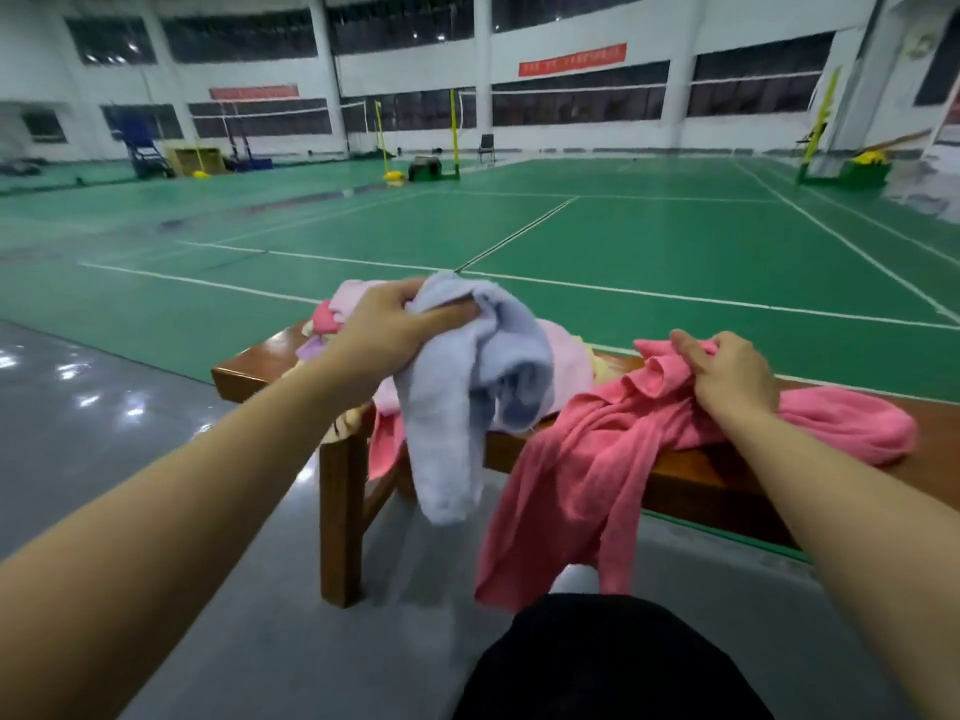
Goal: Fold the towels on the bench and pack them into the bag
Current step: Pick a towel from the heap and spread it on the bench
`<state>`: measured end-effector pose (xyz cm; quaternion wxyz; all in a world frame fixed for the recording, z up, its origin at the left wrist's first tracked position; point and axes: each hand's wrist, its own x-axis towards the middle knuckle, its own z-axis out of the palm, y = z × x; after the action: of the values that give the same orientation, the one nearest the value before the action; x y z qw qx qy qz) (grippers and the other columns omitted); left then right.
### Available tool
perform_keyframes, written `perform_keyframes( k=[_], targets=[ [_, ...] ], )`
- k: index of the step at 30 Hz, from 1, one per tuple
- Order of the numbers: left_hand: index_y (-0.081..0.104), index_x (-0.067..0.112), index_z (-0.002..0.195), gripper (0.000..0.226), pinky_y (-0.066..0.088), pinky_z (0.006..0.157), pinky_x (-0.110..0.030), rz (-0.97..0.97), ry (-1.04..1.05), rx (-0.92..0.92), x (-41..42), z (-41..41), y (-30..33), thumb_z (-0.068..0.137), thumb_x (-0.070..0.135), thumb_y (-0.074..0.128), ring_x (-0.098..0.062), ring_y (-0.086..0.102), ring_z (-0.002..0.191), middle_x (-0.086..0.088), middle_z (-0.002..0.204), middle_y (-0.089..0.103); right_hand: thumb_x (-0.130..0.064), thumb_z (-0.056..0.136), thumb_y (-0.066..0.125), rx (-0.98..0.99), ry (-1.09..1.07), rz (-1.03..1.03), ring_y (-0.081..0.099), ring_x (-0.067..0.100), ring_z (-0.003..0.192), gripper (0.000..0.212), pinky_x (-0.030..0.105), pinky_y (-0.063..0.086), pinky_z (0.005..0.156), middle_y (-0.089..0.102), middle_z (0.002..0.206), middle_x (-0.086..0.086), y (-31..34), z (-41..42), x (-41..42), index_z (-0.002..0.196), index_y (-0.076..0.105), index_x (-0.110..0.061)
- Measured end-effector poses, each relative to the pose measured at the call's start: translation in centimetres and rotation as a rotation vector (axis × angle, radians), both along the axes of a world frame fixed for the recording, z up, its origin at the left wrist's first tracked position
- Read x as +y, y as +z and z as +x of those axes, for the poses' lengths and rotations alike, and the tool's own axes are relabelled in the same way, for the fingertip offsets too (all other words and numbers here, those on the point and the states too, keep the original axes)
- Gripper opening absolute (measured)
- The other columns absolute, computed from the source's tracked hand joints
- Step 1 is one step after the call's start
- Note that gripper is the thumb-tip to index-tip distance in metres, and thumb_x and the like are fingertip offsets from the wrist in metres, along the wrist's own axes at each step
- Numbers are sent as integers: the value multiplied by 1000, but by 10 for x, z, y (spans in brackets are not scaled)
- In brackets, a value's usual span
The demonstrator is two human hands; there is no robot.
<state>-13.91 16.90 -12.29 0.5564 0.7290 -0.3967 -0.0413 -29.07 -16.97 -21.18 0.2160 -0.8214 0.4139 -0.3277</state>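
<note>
Left hand: left hand grips a bunched pale blue towel by its top, fingers curled into the cloth; arm reaches in from lower left.
Blue towel: crumpled, raised above the left end of the surface; one long tail hangs down past the front edge, in front of the leg.
Right hand: right hand clutches a gathered fold of a coral pink towel, fingers curled into the fabric, palm down.
Pink towel: unfolded; its right part lies on the surface under and beside the right hand, its left part drapes over the front edge toward the floor.
Spacing: the two hands are well apart; the blue towel's hanging tail is just beside the pink towel's drape.
Other towels: a heap of light pink towels sits on the left end, behind and beneath the blue towel; bits of yellow and lilac cloth show at its edges.
Surface: brown wooden bench, glossy, one square leg visible at left.
Floor: grey glossy floor under the bench; green court with white lines beyond.
Room: large sports hall, white walls, dark windows, red banners, yellow net posts in the distance.
Foreground: dark clothing at bottom centre.
</note>
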Motion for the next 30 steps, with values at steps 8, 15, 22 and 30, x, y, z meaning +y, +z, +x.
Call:
perform_keyframes(
  k=[8,15,22,30],
  targets=[
    [67,14,113,59,50,84,-42,531,432,-490,-77,88,49,81,63,58,-39,64,104,-22,110,68,-70,92,47,-18,-22,-20,62,39,92,57,39,37,67,66,95,21,13,-8,-6,75,47,-16],
    [22,19,151,98,6,109,-75,815,531,-508,-110,93,-26,80,87,25,-40,16,144,-15,155,25,-66,94,49,-26,-39,-63,63,39,95,53,38,34,66,68,99,19,22,-15,-13,83,53,-14],
    [52,19,137,70,30,113,-49,527,205,-637,-173,-5,-42,89,70,52,-27,44,135,-10,142,51,-64,93,53,-149,-18,-22,63,37,97,49,37,36,69,69,101,18,27,-16,-15,89,54,-16],
    [58,19,71,35,34,46,-21,283,-426,285,-190,-63,-81,88,43,76,-14,46,54,-3,65,55,-69,88,58,-269,-66,12,63,37,101,62,43,47,81,68,108,19,46,-31,-33,101,59,-9]
  ],
)
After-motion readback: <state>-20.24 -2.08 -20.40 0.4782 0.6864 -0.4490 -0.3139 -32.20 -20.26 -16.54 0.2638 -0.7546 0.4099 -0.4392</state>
